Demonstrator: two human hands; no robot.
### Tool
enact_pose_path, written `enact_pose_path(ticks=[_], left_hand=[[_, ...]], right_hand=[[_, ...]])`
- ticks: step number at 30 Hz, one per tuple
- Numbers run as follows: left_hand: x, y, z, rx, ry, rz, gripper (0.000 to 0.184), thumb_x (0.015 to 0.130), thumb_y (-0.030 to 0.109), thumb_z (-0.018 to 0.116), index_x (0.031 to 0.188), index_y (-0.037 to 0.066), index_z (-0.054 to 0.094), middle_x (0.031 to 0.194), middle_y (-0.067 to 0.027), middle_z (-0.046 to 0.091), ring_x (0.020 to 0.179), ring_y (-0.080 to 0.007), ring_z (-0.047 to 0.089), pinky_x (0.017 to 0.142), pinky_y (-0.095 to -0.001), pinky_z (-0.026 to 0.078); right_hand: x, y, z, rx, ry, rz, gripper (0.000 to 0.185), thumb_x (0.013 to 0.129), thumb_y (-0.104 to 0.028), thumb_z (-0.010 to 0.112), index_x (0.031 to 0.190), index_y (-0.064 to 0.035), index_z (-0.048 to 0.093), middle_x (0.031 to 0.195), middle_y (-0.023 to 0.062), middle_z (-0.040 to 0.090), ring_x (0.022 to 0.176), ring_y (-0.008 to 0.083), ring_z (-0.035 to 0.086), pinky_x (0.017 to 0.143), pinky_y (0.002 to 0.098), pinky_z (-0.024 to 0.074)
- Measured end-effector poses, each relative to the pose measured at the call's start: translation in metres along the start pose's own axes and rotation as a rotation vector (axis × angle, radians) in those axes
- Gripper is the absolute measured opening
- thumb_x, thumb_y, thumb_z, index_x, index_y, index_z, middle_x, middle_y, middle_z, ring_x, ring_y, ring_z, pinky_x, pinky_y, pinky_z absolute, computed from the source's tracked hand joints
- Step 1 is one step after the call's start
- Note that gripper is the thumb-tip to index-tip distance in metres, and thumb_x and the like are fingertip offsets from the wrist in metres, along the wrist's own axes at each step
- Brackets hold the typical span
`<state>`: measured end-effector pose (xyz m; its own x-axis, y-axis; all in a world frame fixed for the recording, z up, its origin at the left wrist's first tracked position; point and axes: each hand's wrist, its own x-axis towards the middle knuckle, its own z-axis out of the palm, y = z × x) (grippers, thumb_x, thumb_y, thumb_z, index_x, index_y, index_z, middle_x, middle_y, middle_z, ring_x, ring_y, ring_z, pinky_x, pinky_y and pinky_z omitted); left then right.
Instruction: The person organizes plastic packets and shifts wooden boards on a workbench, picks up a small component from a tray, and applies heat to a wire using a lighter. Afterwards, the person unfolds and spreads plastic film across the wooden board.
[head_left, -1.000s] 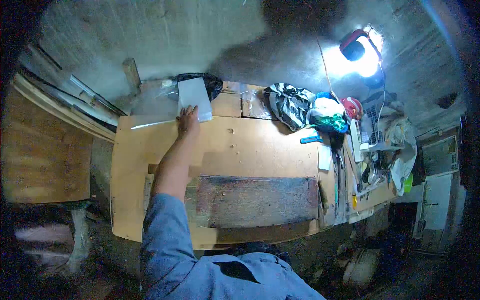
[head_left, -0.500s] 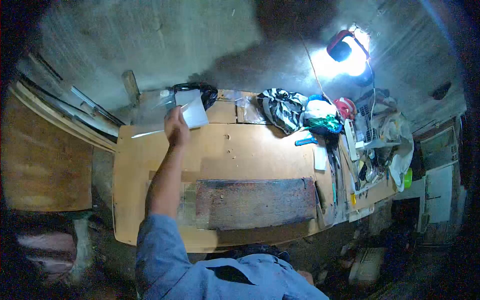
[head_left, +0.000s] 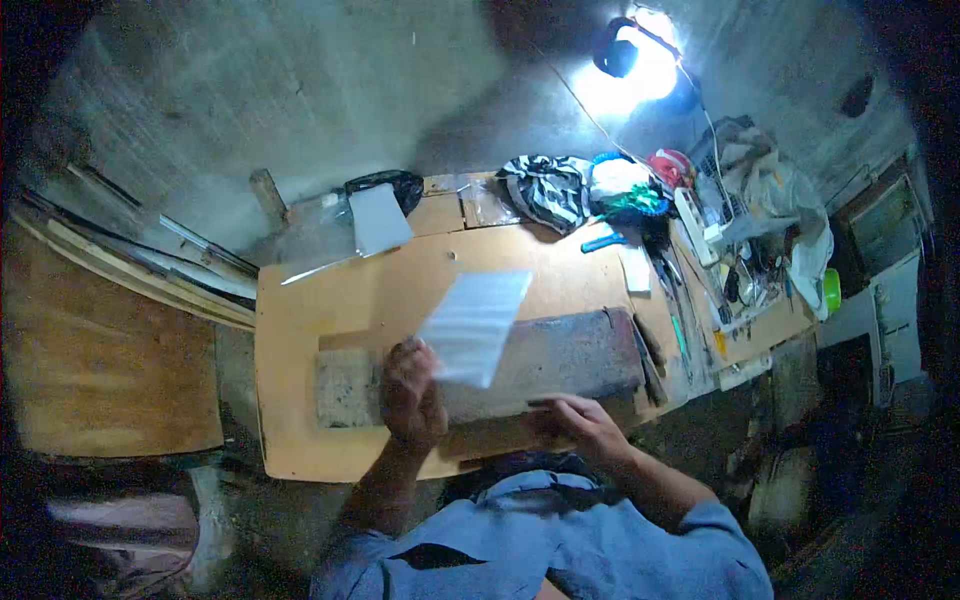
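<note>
My left hand is closed on the lower left edge of a thin white sheet, blurred by motion; whether it is paper or plastic I cannot tell. The sheet is tilted above a long, dark, worn board lying on the table. My right hand is by the board's front edge, fingers stretched toward the left and apart from the sheet. At the back left, a stack of similar white sheets lies beside clear plastic and a black plastic bag.
The wooden table stands against a grey wall. On its right are a striped bag, a blue-handled tool, a white tray of small tools and a green cup. A bright lamp hangs above.
My left hand has come back from the stack toward me, carrying a white sheet over the board. My right hand has come into view. The camera view has shifted slightly.
</note>
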<state>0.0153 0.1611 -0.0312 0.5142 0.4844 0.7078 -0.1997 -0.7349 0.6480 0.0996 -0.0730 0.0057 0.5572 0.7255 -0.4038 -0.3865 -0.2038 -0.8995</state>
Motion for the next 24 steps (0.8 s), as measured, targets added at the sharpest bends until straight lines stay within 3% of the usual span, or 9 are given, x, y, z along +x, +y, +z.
enact_pose_path(ticks=[2,4,10,13,14,17,19,23,24], left_hand=[[-0.023,0.017,-0.008,-0.011,-0.071,-0.082,0.019,0.086,0.005,0.054,0.103,0.005,0.06,0.099,-0.0122,0.061,0.099,-0.0319,0.059,0.086,-0.0419,0.048],[-0.036,0.036,-0.022,0.101,-0.278,0.182,0.021,0.08,0.003,0.059,0.101,0.006,0.06,0.102,-0.0117,0.06,0.103,-0.0316,0.058,0.087,-0.0414,0.048],[-0.06,0.073,-0.037,0.128,-0.523,0.168,0.026,0.085,0.019,0.06,0.107,0.004,0.057,0.117,-0.0157,0.054,0.114,-0.0363,0.05,0.095,-0.0455,0.042],[-0.065,0.084,-0.033,0.041,-0.595,-0.243,0.064,0.087,0.048,0.054,0.13,0.003,0.04,0.135,-0.0241,0.037,0.129,-0.0384,0.032,0.104,-0.0482,0.029],[-0.062,0.088,-0.031,0.045,-0.595,-0.239,0.064,0.087,0.048,0.054,0.13,0.003,0.04,0.135,-0.0241,0.037,0.129,-0.0384,0.032,0.104,-0.0482,0.029],[-0.062,0.089,-0.015,-0.383,-0.642,-0.832,0.084,0.083,0.053,0.057,0.141,0.002,0.023,0.142,-0.0229,0.028,0.131,-0.034,0.03,0.105,-0.0451,0.027],[-0.083,0.059,0.001,-0.517,-0.654,-0.829,0.099,0.081,0.053,0.06,0.144,0.003,0.002,0.144,-0.0216,0.023,0.131,-0.0303,0.028,0.106,-0.0421,0.024],[-0.056,0.094,0.004,-0.884,-0.57,-1.178,0.106,0.078,0.038,0.07,0.145,0.01,-0.007,0.141,-0.0203,0.023,0.126,-0.0299,0.033,0.105,-0.0401,0.027],[-0.052,0.102,0.003,-0.881,-0.567,-1.18,0.106,0.078,0.038,0.07,0.145,0.01,-0.007,0.141,-0.0203,0.023,0.126,-0.0299,0.033,0.105,-0.0401,0.027]], right_hand=[[0.008,-0.002,0.012,0.149,-0.051,0.005,0.033,0.096,-0.025,0.045,0.114,0.0006,0.055,0.103,0.0083,0.059,0.091,0.0164,0.057,0.081,0.0296,0.0463],[0.015,0.01,0.015,0.544,-0.074,0.084,0.035,0.096,-0.025,0.047,0.117,0.0022,0.051,0.105,0.0088,0.058,0.091,0.0181,0.057,0.082,0.0313,0.0464],[0.006,0.01,0.016,0.163,-0.031,-0.074,0.02,0.094,-0.017,0.05,0.1,0.0011,0.059,0.081,0.0026,0.06,0.075,0.009,0.054,0.068,0.0255,0.0458],[0.0,0.012,0.013,-0.405,0.093,-0.231,0.017,0.092,-0.017,0.053,0.094,-0.001,0.058,0.071,0.0064,0.06,0.065,0.011,0.056,0.061,0.0272,0.0459],[-0.003,0.016,0.016,-0.438,0.112,-0.411,0.016,0.09,-0.017,0.055,0.091,-0.0016,0.058,0.07,0.0096,0.06,0.063,0.0151,0.058,0.059,0.0298,0.0467],[-0.012,0.01,0.019,-0.634,0.103,-0.665,0.013,0.086,-0.016,0.059,0.086,-0.0028,0.058,0.072,0.0142,0.06,0.064,0.024,0.062,0.056,0.0346,0.0483],[-0.016,0.008,0.018,-0.846,0.051,-0.739,0.012,0.081,-0.015,0.062,0.084,-0.0047,0.058,0.075,0.0153,0.06,0.07,0.0334,0.062,0.056,0.0389,0.0502],[-0.025,0.009,0.022,-0.765,-0.005,-0.756,0.012,0.083,-0.014,0.063,0.088,-0.0033,0.059,0.078,0.0124,0.063,0.068,0.0261,0.064,0.058,0.0342,0.0506],[-0.026,0.011,0.023,-0.495,-0.08,-0.595,0.014,0.084,-0.012,0.063,0.092,-0.0021,0.059,0.082,0.0094,0.064,0.071,0.0201,0.063,0.06,0.0315,0.0499]])
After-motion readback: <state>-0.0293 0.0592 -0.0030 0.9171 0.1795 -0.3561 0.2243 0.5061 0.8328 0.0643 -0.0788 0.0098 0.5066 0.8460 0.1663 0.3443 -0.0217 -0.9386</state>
